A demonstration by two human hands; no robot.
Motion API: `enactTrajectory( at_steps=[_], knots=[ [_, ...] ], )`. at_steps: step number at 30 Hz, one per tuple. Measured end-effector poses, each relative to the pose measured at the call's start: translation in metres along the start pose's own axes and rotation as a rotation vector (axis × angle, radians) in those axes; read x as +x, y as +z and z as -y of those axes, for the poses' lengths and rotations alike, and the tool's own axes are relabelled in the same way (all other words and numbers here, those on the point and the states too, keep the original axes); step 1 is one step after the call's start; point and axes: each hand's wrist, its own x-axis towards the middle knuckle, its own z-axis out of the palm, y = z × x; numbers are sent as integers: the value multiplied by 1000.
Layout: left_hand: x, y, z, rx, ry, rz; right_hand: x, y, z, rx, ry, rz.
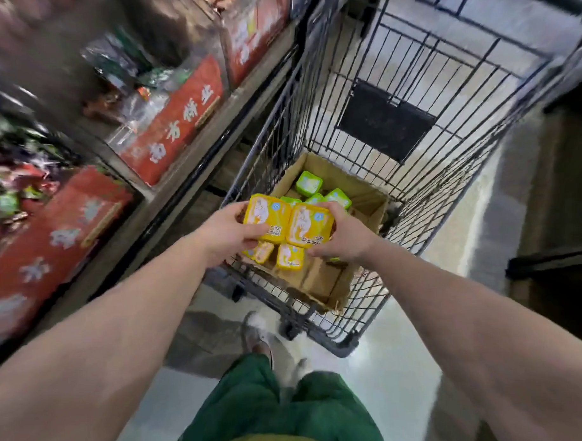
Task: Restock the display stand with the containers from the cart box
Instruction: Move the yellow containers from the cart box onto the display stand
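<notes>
Shop aisle, pale floor: red-fronted display stand [177, 125] left of frame; black wire cart [411, 117] centre, open cardboard box [321, 278] inside. Your left hand [227, 234] and right hand [344, 240] each grasp one yellow square container [266, 218], [311, 228] above the box; green containers [309, 183] beyond.

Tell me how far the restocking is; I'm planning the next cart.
Done: cannot tell; the stand is blurred. In hand: left hand and right hand each hold a yellow container over the box. Left: green containers and two more yellow ones inside.
</notes>
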Motion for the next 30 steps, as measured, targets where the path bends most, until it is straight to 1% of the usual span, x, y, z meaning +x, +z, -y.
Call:
enactTrajectory(
  at_steps=[4,6,9,11,13,17,23,27,30],
  knots=[
    [-56,-5,0,-111,91,-73,-30,7,34,113,-66,66],
    [-98,-11,9,-176,143,-136,-50,22,47,133,-119,102],
    [-168,-23,31,-287,223,-245,-83,53,70,165,-224,191],
    [-218,-31,47,-346,257,-310,-108,80,88,175,-266,248],
    [-268,-43,66,-394,286,-407,-131,111,109,145,-304,309],
    [-363,-76,114,-533,333,-617,-168,189,161,85,-391,405],
    [-501,-125,194,-616,399,-936,-237,328,225,-7,-522,569],
    [-586,-165,260,-693,442,-1057,-287,429,260,-42,-576,678],
    [-650,-205,321,-764,462,-1132,-328,510,278,-55,-594,755]
  ],
)
